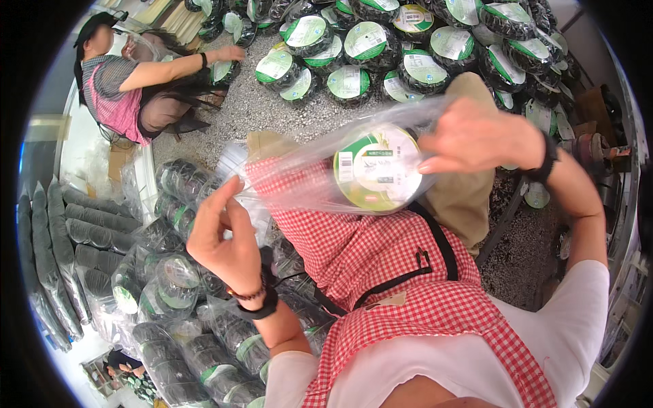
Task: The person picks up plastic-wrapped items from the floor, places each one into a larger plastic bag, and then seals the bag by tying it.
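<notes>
A long clear plastic bag (301, 178) is stretched over my lap between my two hands. In it, towards the right, lies a round pack with a green and white printed label (380, 168) facing up. My left hand (224, 234) pinches the bag's gathered left part between thumb and fingers. At the other side my right hand (474, 135), blurred, grips the bag beside the label's right edge. Beneath the bag is my red and white checked apron (352, 250).
Dark round packs with green and white labels (365, 41) are heaped ahead on the speckled floor (229, 122). At the left lie bagged rows of dark packs (171, 352) and long dark wrapped rolls (43, 245). A co-worker (109, 76) sits upper left, one hand reaching to a pack.
</notes>
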Demonstrator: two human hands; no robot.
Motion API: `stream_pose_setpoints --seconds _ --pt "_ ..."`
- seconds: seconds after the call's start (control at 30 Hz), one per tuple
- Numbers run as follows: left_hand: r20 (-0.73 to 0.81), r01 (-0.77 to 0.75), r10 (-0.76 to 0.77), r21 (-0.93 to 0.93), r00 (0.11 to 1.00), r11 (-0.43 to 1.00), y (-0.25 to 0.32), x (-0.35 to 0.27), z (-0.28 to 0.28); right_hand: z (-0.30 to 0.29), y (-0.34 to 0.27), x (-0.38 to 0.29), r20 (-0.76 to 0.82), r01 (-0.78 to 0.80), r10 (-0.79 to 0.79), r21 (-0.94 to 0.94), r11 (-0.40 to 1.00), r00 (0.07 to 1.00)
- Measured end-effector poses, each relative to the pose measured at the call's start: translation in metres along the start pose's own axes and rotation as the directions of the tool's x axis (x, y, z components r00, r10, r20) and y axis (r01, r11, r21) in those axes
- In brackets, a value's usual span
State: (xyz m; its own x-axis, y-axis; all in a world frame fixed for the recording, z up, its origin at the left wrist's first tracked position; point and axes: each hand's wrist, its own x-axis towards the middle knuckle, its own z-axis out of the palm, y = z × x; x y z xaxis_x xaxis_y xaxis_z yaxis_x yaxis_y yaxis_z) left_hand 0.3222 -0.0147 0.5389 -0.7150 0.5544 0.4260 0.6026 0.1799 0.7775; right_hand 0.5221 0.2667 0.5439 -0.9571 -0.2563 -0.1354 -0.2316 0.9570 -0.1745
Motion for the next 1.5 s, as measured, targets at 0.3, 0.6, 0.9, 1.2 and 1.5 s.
stream_pose_setpoints --seconds 0.3,0.6,0.9,1.2,1.5 --pt "-0.036 -0.040 0.025 -0.556 0.999 0.830 -0.020 0.023 -0.018 -0.028 0.045 -0.081 -0.942 -0.045 0.171 0.165 0.985 0.290" --pt "0.125 0.009 0.078 -0.582 0.989 0.813 -0.020 0.022 0.067 0.022 0.030 0.004 -0.725 0.376 0.461 0.671 0.639 0.512" --pt "0.439 0.496 0.244 -0.819 0.865 -0.288 -0.022 0.060 0.100 0.038 0.041 0.060 -0.809 0.635 0.162 0.301 -0.712 0.565" --pt "0.328 0.217 -0.030 -0.550 0.944 0.806 0.027 0.061 0.131 0.021 -0.026 0.083 -0.666 0.488 0.436 0.743 0.458 0.605" --pt "0.384 -0.715 0.610 0.253 0.693 0.652 0.064 0.063 0.103 0.018 -0.012 0.067 -0.387 0.284 0.412 0.914 0.290 0.825"
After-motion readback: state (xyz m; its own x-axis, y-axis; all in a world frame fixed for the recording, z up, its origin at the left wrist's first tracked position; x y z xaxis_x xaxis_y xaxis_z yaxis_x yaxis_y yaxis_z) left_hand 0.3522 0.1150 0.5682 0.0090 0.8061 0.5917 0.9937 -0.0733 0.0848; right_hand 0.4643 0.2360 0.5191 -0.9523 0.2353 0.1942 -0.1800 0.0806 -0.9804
